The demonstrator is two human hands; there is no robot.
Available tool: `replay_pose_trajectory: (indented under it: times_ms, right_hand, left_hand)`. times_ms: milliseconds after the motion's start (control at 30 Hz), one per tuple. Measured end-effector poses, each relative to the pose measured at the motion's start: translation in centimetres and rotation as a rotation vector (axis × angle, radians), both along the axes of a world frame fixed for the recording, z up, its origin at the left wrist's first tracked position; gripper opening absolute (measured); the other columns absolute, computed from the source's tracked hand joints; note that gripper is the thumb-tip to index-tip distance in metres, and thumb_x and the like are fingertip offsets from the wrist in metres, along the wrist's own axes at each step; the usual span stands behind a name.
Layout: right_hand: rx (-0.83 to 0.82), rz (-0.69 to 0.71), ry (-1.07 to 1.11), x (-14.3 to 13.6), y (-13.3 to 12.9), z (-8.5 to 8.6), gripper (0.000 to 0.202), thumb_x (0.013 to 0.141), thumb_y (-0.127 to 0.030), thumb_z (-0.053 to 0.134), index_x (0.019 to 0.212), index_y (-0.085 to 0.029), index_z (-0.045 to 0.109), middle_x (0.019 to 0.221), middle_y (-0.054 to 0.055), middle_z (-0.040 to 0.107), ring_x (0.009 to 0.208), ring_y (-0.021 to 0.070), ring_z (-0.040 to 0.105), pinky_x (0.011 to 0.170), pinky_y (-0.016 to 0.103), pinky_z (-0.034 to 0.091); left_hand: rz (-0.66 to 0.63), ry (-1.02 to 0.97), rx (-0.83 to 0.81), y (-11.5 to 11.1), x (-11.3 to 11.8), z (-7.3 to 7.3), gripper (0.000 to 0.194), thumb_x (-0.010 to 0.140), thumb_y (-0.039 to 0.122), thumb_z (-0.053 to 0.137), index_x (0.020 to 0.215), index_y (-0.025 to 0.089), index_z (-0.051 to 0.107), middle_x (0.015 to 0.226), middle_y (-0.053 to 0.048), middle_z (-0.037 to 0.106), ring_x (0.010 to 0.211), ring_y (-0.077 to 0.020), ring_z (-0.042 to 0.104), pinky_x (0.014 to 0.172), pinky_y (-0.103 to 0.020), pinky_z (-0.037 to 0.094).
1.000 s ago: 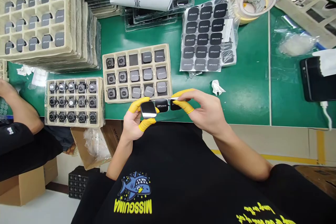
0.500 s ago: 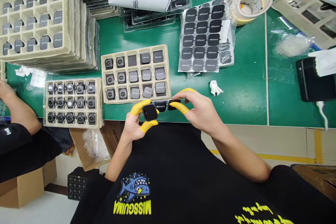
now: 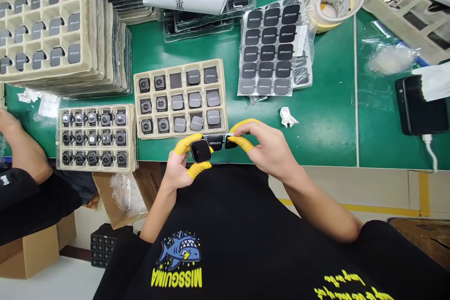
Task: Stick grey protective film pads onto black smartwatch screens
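My left hand [image 3: 178, 165], in yellow finger cots, grips a square black smartwatch body [image 3: 200, 151] by its edges, its dark screen facing up. From the right, my right hand [image 3: 270, 147] pinches the end of a strip of black HiFuture stickers [image 3: 215, 142] between cotted thumb and fingers. The strip's other end lies right beside the watch; whether they touch I cannot tell. Just beyond my hands sits a beige compartment tray [image 3: 181, 136]. Its two left columns hold watch bodies with their backs up, and most right-hand cells show HiFuture-labelled faces. One top-row cell shows only its dark bottom.
A second watch tray [image 3: 135, 150] lies left, before tall stacked trays [image 3: 101, 56]. Sticker sheets [image 3: 269, 51] lie behind my right hand, near a tape roll [image 3: 339, 4]. Crumpled white paper [image 3: 288, 117] and a black device [image 3: 416, 112] are rightward. Another person's arm [image 3: 24, 150] rests at left.
The view has shifted slightly. My right fingers have moved a little along the strip's end, covering its last sticker more. The watch stays in my left hand.
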State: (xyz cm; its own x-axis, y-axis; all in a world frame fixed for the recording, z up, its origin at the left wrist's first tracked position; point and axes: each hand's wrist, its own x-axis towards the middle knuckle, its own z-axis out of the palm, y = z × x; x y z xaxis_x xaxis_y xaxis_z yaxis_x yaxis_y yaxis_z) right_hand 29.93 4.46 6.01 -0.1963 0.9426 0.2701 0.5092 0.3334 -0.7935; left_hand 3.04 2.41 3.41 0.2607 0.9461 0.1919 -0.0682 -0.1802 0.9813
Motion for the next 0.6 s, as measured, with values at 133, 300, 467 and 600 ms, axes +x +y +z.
replay_pose_trajectory:
  times_ms: [133, 300, 467, 600]
  right_hand:
    - [0.011, -0.005, -0.006, 0.0, -0.1, -0.3, 0.022, 0.097, -0.007, 0.062, 0.102, -0.027, 0.067, 0.107, 0.005, 0.080, 0.099, 0.0262, 0.078, 0.081, 0.039, 0.061]
    - [0.154, 0.126, -0.020, -0.2, -0.3, 0.1, 0.018, 0.102, -0.011, 0.070, 0.103, -0.028, 0.064, 0.121, 0.009, 0.077, 0.138, 0.0371, 0.070, 0.104, 0.055, 0.059]
    - [0.190, 0.242, 0.008, -0.2, -0.8, 1.8, 0.018, 0.101, -0.014, 0.075, 0.100, -0.029, 0.065, 0.119, 0.008, 0.078, 0.141, 0.0388, 0.068, 0.106, 0.059, 0.058]
    - [0.081, 0.247, 0.173, 0.3, -1.1, 3.7, 0.014, 0.101, -0.021, 0.079, 0.099, -0.029, 0.067, 0.121, 0.009, 0.077, 0.141, 0.0376, 0.067, 0.109, 0.056, 0.059]
  left_hand:
    - [0.007, 0.020, -0.011, 0.3, 0.0, -0.3, 0.069, 0.091, 0.044, 0.094, 0.151, 0.024, 0.067, 0.121, -0.012, 0.085, 0.105, -0.0259, 0.087, 0.095, -0.034, 0.070]
    - [0.018, 0.001, 0.002, 1.3, -0.2, -1.1, 0.067, 0.092, 0.040, 0.093, 0.151, 0.022, 0.067, 0.114, -0.011, 0.087, 0.102, -0.0248, 0.088, 0.093, -0.033, 0.069]
    - [0.043, -0.042, 0.021, 2.0, -0.7, -1.7, 0.065, 0.092, 0.035, 0.095, 0.150, 0.026, 0.068, 0.117, -0.009, 0.087, 0.104, -0.0228, 0.088, 0.091, -0.029, 0.068]
    - [0.021, -0.046, 0.068, 2.3, -1.0, -2.0, 0.068, 0.092, 0.035, 0.094, 0.153, 0.028, 0.066, 0.118, -0.008, 0.087, 0.104, -0.0232, 0.088, 0.089, -0.029, 0.068]
